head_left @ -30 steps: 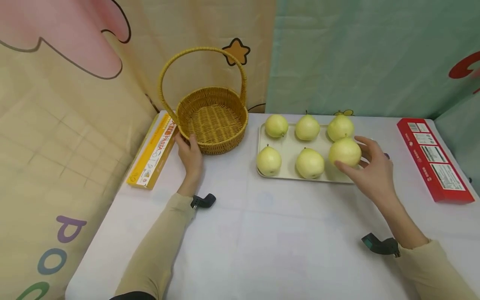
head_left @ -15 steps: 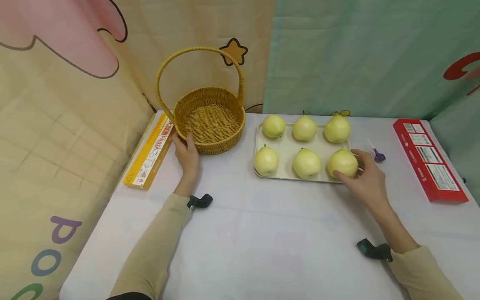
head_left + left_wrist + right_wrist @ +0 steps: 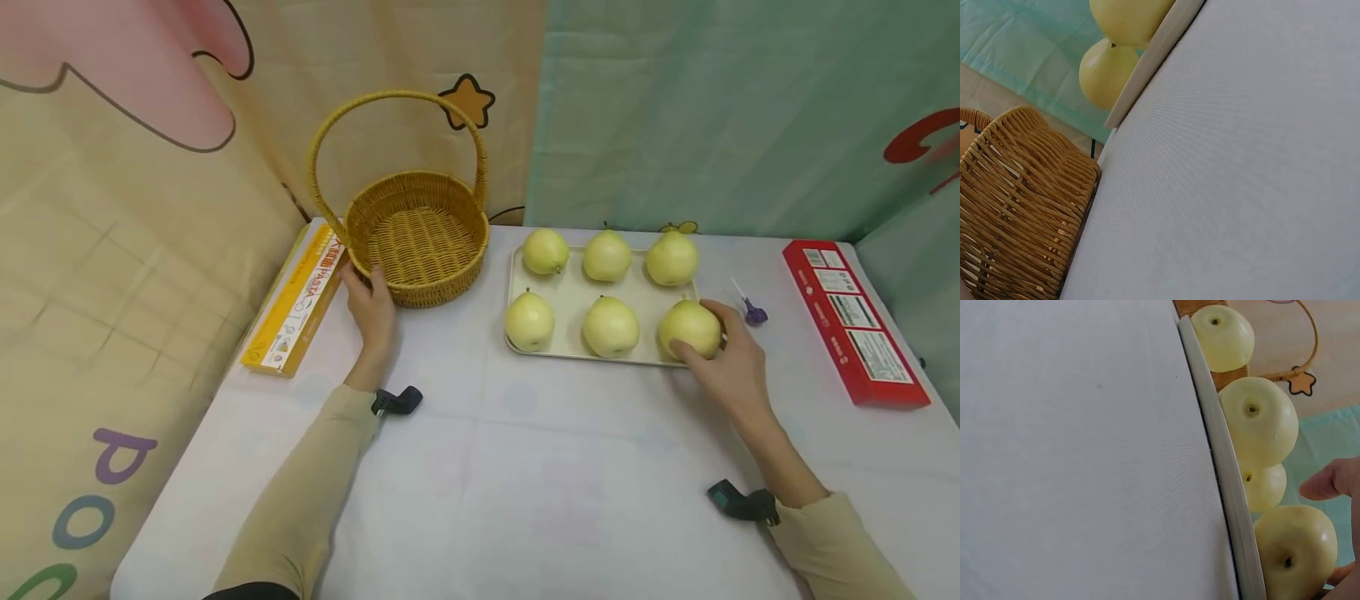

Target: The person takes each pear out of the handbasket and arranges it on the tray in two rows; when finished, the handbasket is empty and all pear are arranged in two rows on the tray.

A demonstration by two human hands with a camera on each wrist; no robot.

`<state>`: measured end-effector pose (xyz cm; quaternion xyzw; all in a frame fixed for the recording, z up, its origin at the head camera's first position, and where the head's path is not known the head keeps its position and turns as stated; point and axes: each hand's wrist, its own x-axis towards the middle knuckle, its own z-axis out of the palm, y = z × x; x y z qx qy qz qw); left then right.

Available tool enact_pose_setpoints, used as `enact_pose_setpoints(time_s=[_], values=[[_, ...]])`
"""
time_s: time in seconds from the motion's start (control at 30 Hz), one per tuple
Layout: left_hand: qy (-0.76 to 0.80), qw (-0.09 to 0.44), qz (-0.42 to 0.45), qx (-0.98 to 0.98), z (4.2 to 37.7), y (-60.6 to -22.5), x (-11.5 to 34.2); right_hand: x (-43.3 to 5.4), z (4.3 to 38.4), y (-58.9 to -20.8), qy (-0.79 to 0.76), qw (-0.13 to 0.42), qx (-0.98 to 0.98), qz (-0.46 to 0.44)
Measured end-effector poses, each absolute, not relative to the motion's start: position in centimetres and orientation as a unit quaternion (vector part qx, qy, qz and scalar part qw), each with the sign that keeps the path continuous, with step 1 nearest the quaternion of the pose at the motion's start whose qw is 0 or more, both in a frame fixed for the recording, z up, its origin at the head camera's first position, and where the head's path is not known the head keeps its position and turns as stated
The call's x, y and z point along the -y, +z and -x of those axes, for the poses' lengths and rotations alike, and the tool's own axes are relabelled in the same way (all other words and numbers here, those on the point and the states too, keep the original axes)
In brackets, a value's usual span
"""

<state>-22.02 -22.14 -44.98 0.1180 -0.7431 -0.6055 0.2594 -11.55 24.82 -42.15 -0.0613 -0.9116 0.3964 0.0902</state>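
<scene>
A wicker basket [image 3: 420, 287] with a tall hoop handle stands at the back left, nothing inside it. My left hand [image 3: 373, 321] holds its near left rim, thumb toward the front; the left wrist view shows the basket's woven side but barely any hand. On the right is a pale tray [image 3: 573, 287] with two rows of yellow-green pears [image 3: 611, 327]. The near right pear [image 3: 693, 327] sits on the tray, and my right hand [image 3: 731, 362] is spread around it. In the right wrist view the thumb [image 3: 1322, 482] stands apart from this pear; other fingers are mostly hidden behind it.
A yellow pasta box [image 3: 292, 304] lies left of the basket. Beyond the tray's right side are a purple-wrapped lollipop [image 3: 753, 313] and a red box [image 3: 855, 325]. Curtains [image 3: 705, 108] hang along the table's back edge.
The right hand has lowered the pear onto the tray's near right corner, and the pear has shifted slightly rightward. The lollipop has come into sight. The left hand stays at the basket.
</scene>
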Motion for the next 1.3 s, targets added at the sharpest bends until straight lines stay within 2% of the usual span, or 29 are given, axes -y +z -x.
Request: enact_pose_setpoints(time_s=[0.43,0.83,1.3], values=[[-0.606,0.260,-0.116,0.743,21.8,-44.8,21.7,-25.0,11.4,-42.6,0.383,0.121,0.914,0.054],[-0.598,0.263,-0.122,0.748,22.0,-44.7,21.7,-25.4,11.6,-42.3,0.396,0.125,0.908,0.045],[-0.597,0.256,-0.122,0.750,22.0,-44.9,22.1,-28.3,11.9,-41.4,0.350,0.179,0.919,0.042]])
